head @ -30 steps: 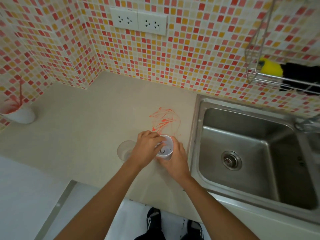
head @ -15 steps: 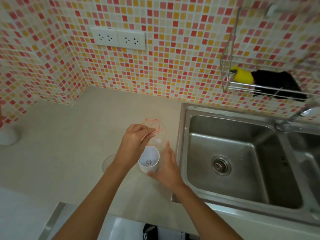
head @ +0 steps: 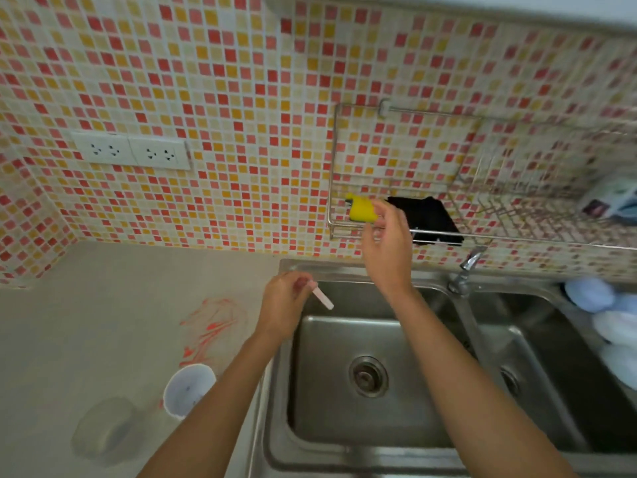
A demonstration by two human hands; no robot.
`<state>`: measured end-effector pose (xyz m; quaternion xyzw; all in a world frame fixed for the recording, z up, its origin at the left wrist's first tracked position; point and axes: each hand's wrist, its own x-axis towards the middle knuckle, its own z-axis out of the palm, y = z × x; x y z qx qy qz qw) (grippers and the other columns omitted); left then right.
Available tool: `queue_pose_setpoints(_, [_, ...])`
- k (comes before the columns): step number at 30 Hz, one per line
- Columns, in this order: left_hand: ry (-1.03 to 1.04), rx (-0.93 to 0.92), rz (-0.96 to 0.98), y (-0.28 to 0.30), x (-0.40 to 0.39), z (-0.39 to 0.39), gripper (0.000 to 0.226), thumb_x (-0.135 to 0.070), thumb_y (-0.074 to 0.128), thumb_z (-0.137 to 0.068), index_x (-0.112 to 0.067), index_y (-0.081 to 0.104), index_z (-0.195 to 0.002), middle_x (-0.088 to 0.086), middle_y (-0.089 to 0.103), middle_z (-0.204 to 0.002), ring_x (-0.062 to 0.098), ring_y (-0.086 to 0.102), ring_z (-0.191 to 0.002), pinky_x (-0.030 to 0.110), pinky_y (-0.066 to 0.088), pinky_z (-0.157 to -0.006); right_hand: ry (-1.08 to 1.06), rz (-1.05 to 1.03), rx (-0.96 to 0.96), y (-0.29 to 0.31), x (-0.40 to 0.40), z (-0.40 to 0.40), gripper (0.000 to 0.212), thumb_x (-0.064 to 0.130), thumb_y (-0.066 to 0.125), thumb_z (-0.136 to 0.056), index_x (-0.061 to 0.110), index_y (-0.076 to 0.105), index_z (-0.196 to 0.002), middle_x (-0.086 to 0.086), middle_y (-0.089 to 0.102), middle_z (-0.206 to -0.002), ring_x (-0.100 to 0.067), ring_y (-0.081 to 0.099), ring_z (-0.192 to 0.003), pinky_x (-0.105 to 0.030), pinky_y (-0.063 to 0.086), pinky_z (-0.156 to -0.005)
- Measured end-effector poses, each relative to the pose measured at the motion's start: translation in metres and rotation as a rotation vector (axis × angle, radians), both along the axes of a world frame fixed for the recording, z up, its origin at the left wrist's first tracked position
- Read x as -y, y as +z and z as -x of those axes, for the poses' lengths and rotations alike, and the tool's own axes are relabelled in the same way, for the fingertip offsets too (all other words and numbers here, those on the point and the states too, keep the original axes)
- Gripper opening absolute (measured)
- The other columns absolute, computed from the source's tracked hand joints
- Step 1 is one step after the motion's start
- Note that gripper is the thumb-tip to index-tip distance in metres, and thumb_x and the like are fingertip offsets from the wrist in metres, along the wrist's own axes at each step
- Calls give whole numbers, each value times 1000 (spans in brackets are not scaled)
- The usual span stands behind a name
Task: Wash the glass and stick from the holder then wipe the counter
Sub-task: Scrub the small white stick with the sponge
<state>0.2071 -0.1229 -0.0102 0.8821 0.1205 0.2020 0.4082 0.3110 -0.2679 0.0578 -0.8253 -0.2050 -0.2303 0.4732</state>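
My left hand (head: 286, 303) pinches a short pale stick (head: 322, 297) over the near-left corner of the left sink basin (head: 344, 408). My right hand (head: 387, 248) is raised in front of the wire wall rack (head: 517, 236), fingers loosely spread beside the yellow sponge (head: 360, 209), holding nothing. The white holder cup (head: 188, 389) stands upright on the beige counter (head: 103, 305) near the sink edge. A clear glass (head: 105, 431) sits to the holder's left. Red smears (head: 212, 324) mark the counter behind the holder.
A black cloth (head: 431, 220) lies in the rack right of the sponge. The tap (head: 465, 270) stands between the two basins. Pale blue items (head: 606, 315) fill the right basin. Wall sockets (head: 132, 151) sit above the counter.
My left hand has lifted the stick out of the holder and carried it over the sink. My right hand let go of the holder and rose toward the sponge. The view swung right.
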Motion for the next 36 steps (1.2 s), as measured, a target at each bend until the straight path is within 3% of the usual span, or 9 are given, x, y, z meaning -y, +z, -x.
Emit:
queue_pose_setpoints(5, [58,-84,142,5,22,-30,9,-21,62,-92,-15,68,-94,-7,61,-71,8,55,-63,17,43,-60,15,179,-97,28,-11,-78,50,19,52,-96,25,37,-142,-6,44,-138,-23,50,-121,-35,44,-100])
queue_pose_setpoints(9, [140,-98,181,-5,33,-37,7,-19,63,-91,-15,67,-96,-4,67,-84,9,62,-76,24,52,-75,61,468,-344,19,-30,-126,50,34,50,-95,27,37,-142,-14,36,-147,-34,35,-133,-44,42,-99])
queue_pose_setpoints(13, [188,-107,242,-10,45,-39,4,-16,64,-90,-19,64,-92,-8,66,-83,3,61,-76,12,46,-71,90,699,-307,8,-41,-143,22,20,51,-91,16,56,-112,-8,62,-110,-32,56,-104,-41,51,-83])
queue_pose_setpoints(15, [214,-98,265,-10,52,-39,7,-14,66,-89,-21,64,-90,-11,65,-80,2,61,-74,9,45,-69,89,661,-268,9,-39,-144,23,9,52,-89,13,55,-112,-8,63,-103,-31,58,-96,-39,51,-77])
queue_pose_setpoints(18, [240,-120,265,-11,60,-40,9,-15,66,-89,-19,68,-97,-8,67,-82,4,62,-76,11,47,-72,120,307,-250,25,-26,-130,16,5,54,-88,13,57,-101,-7,64,-98,-22,61,-81,-28,46,-59])
queue_pose_setpoints(23, [253,-86,271,-7,74,-44,8,-16,68,-88,-16,72,-95,-8,68,-78,-6,60,-70,5,49,-66,214,-131,16,29,28,-44,14,8,64,-84,15,62,-96,2,62,-99,-13,55,-93,-19,45,-78])
queue_pose_setpoints(26, [244,-63,324,-2,85,-44,7,-18,68,-88,-15,73,-91,-7,71,-77,-1,63,-67,6,47,-64,234,-91,7,-11,65,3,16,7,64,-83,15,63,-97,9,62,-102,-9,51,-97,-13,39,-83])
queue_pose_setpoints(29, [203,-26,499,4,106,-43,9,-17,66,-89,-15,74,-87,0,74,-79,10,67,-72,28,55,-72,205,6,-25,-55,87,16,27,8,65,-85,17,65,-111,22,54,-101,-10,50,-99,-13,38,-84])
queue_pose_setpoints(36, [293,-42,736,-3,148,-50,11,-5,63,-88,-7,74,-85,8,72,-77,15,64,-71,23,55,-70,162,359,54,-101,115,-1,46,2,64,-84,13,60,-128,-2,62,-129,-21,51,-97,-33,53,-85])
